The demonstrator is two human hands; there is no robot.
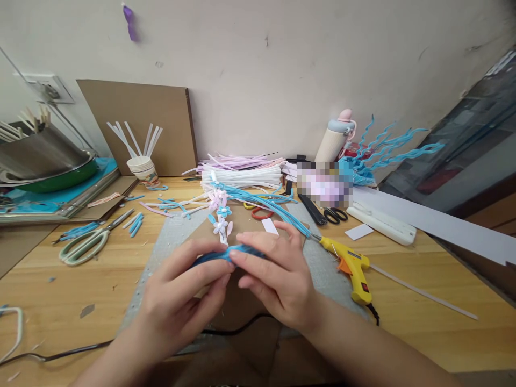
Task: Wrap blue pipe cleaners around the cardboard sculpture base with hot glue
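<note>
The left hand and right hand pinch a fuzzy blue strip between their fingers, near the middle of the worktop's front edge; its exact shape seems blurred. Just beyond is a flowered stem. A yellow glue gun lies rightward, scissors near the left edge, white stems toward the back edge.

I monitor a single view, from the wearer's head. The camera stands above the near side of the wooden table, facing forward and down. Range is close: I find the left hand and right hand large at the near centre. Coverage runs across the tabletop, left to right, and up the pale wall at the far side.
</note>
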